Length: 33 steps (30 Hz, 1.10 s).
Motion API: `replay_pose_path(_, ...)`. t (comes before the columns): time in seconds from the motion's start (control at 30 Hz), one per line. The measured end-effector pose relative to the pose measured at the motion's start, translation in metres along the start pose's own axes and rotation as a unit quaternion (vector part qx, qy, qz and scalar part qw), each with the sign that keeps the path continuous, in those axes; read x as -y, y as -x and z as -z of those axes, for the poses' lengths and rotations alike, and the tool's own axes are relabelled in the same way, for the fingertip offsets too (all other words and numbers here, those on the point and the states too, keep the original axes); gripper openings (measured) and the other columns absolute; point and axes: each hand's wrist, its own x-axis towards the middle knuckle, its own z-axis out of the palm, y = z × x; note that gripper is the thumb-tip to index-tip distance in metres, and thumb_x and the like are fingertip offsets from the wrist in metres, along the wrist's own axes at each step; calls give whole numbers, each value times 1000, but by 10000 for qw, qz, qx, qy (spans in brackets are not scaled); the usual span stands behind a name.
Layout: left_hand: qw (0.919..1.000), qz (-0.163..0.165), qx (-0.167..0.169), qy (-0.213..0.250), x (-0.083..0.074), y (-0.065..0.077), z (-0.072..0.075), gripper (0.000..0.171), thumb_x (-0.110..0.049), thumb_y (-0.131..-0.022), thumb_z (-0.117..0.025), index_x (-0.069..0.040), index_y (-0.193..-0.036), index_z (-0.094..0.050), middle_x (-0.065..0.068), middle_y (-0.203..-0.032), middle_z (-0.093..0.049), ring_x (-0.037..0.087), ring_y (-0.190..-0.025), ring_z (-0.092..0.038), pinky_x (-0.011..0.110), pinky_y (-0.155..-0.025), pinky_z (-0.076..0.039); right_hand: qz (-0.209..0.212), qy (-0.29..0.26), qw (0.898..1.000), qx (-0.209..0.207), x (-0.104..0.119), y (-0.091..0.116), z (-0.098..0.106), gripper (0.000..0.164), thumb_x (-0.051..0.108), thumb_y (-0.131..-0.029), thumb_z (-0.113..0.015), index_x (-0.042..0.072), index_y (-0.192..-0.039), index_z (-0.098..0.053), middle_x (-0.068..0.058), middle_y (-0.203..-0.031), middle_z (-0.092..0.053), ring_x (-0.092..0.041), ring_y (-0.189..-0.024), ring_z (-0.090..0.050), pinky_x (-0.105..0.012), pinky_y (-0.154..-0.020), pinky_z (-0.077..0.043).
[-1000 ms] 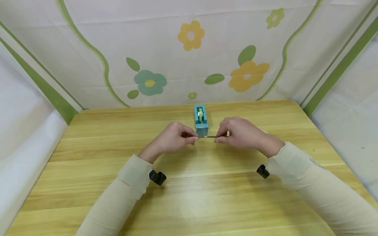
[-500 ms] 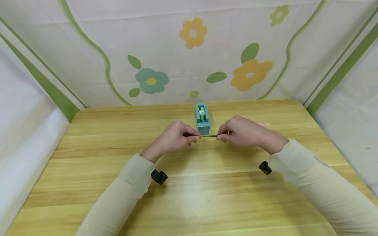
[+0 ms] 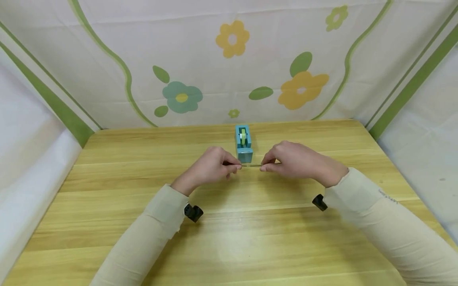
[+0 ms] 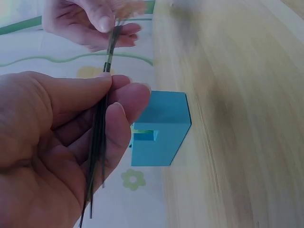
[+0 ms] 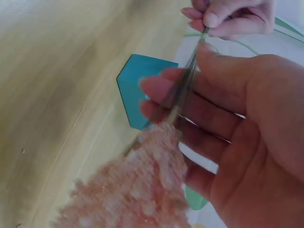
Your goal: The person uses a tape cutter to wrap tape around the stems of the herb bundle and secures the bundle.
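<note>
A thin bunch of pink flowers (image 5: 137,185) with dark, wire-like stems (image 4: 97,137) is stretched level between my two hands, just in front of a blue tape dispenser (image 3: 245,155). My left hand (image 3: 216,166) pinches the stems between thumb and fingers, their loose ends trailing over the palm. Nearer the blossoms, my right hand (image 3: 295,161) grips the same stems between thumb and fingers. A pale, shiny band (image 4: 109,59) shows around the stems in the gap between the hands. From the head view the blossoms are hidden behind the right hand.
The tape dispenser holds a yellow-green roll (image 3: 243,137) and stands near the back middle of the wooden table (image 3: 229,238). Behind the table hangs a white cloth (image 3: 200,47) with printed flowers. Dark wrist cameras (image 3: 193,213) hang below both sleeves.
Both hands keep nearly the same place and their hold on the stems. Pink blossoms that peeked out beyond the right wrist half a second ago are now out of sight in the head view.
</note>
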Motion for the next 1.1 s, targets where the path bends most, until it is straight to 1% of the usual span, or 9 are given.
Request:
replay_pose_path(0.1,9998,89,-145,47,-1,0,-1,16,-7,-104,-71,0,-110,-84,16,-104,-83,25,-75,-76,26,-65,-58,17,-253,9995,173,-1,-1,3,12,19,-102,-76,12,-105,-86,1,-103,-83,-14,-91,-76,-43,-86,-63)
replay_pose_path(0.2,9989,347,-185,260,-1,0,0,16,-9,-104,-71,0,-111,-83,17,-105,-82,25,-74,-72,26,-66,-56,4,-117,9999,-115,0,-3,4,6,17,-99,-80,15,-98,-86,5,-96,-81,-12,-86,-72,-40,-81,-62)
replay_pose_path(0.3,9982,491,44,331,-2,-1,2,20,-13,-108,-67,-1,-113,-82,18,-100,-79,19,-64,-61,25,-60,-48,-92,125,9991,-392,3,-4,4,6,16,-96,-83,18,-91,-85,7,-89,-76,-12,-82,-68,-41,-78,-60)
replay_pose_path(0.4,9979,481,282,342,-3,-2,5,24,-14,-110,-63,0,-115,-81,20,-96,-77,12,-58,-51,25,-57,-41,-195,258,9987,-384,4,-5,2,7,18,-97,-82,18,-90,-81,6,-90,-74,-13,-83,-67,-41,-78,-59)
replay_pose_path(0.57,9982,505,-1,336,0,-2,4,20,-9,-107,-67,1,-115,-82,18,-105,-81,15,-69,-62,26,-64,-52,-225,-351,9989,215,-3,-9,-1,13,25,-104,-74,13,-109,-78,3,-98,-80,-11,-82,-69,-39,-81,-60)
replay_pose_path(0.67,9974,597,-165,370,1,-3,2,19,-10,-105,-70,-1,-115,-83,15,-108,-82,16,-74,-67,27,-66,-56,-137,-640,9975,277,-8,-11,-2,19,23,-105,-73,9,-115,-82,1,-102,-82,-11,-84,-71,-40,-83,-61)
replay_pose_path(0.83,9930,827,117,839,4,-6,4,26,-21,-109,-67,-2,-106,-84,14,-86,-76,14,-62,-53,26,-57,-41,-273,-662,9972,-194,-13,-11,-2,8,18,-98,-81,14,-99,-87,5,-93,-82,-11,-81,-71,-38,-77,-59)
replay_pose_path(0.93,9898,836,387,1082,8,-8,7,29,-22,-110,-65,-1,-103,-83,15,-78,-71,17,-60,-47,28,-56,-34,-394,-729,9962,-259,-15,-11,0,5,19,-96,-83,18,-95,-88,7,-90,-83,-9,-81,-72,-38,-78,-59)
replay_pose_path(1.1,9866,869,305,1344,11,-9,9,21,-17,-107,-69,-3,-114,-83,21,-97,-78,28,-74,-61,31,-63,-48,-444,-1151,9923,38,-18,-16,3,9,22,-98,-81,16,-99,-87,5,-93,-83,-11,-86,-73,-38,-81,-60)
